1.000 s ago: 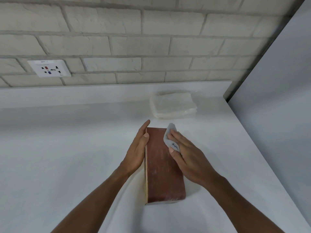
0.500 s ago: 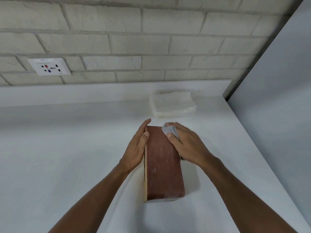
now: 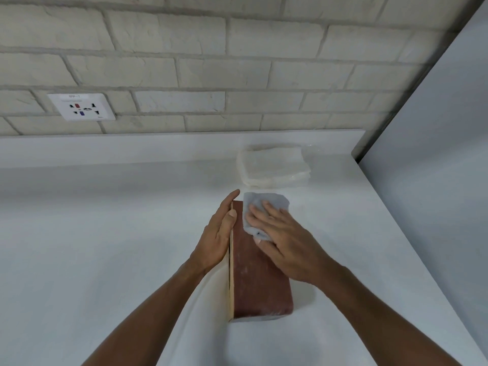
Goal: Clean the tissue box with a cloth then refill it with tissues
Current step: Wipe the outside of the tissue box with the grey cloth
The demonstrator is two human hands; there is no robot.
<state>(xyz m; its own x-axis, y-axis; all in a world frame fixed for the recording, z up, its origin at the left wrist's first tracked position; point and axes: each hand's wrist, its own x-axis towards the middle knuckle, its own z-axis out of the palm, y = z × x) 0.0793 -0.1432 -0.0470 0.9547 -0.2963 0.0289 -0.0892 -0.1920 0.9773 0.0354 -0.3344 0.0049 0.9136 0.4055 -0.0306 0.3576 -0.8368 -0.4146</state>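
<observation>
A reddish-brown tissue box (image 3: 257,283) stands on the white counter, long side running away from me. My left hand (image 3: 220,233) lies flat against its left face, fingers straight, steadying it. My right hand (image 3: 282,236) presses a pale grey cloth (image 3: 260,207) flat on the far end of the box's top face, with part of the cloth sticking out beyond the fingertips. A stack of white tissues (image 3: 273,165) lies on the counter behind the box, near the back ledge. The box's opening is not visible.
The white counter (image 3: 105,233) ends at a raised back ledge under a pale brick wall. A wall socket (image 3: 81,107) sits at the left. A grey panel (image 3: 435,159) bounds the counter on the right.
My right hand has slid the cloth from the box's right edge onto its top far end and spread it flat. The left hand and the box stay in place.
</observation>
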